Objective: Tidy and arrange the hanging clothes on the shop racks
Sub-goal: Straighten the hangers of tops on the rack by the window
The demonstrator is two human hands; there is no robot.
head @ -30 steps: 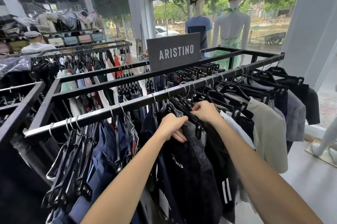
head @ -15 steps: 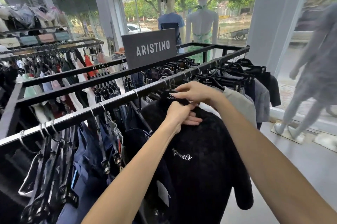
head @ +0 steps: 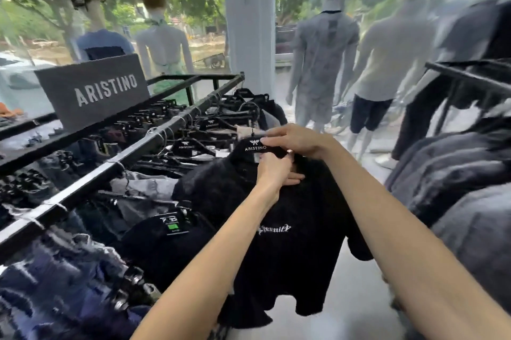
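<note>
Whole frame motion-blurred; clothes (head: 63, 279) lower left smeared, can't ID. Hanger (head: 255, 146) hook hidden behind R hand (head: 298, 140), can't tell if on rail (head: 110, 171). R hand pinches hanger top. L hand (head: 273, 171) grips collar of black shirt (head: 290, 215), fingertips partly lost in fabric. Shirt at frame centre, right of rail, hem over grey floor (head: 354, 306). Sign (head: 94, 91) upper left; white pillar (head: 249, 21), mannequins (head: 323, 44) by window. Grey clothes (head: 456, 173) cut off at right edge.
</note>
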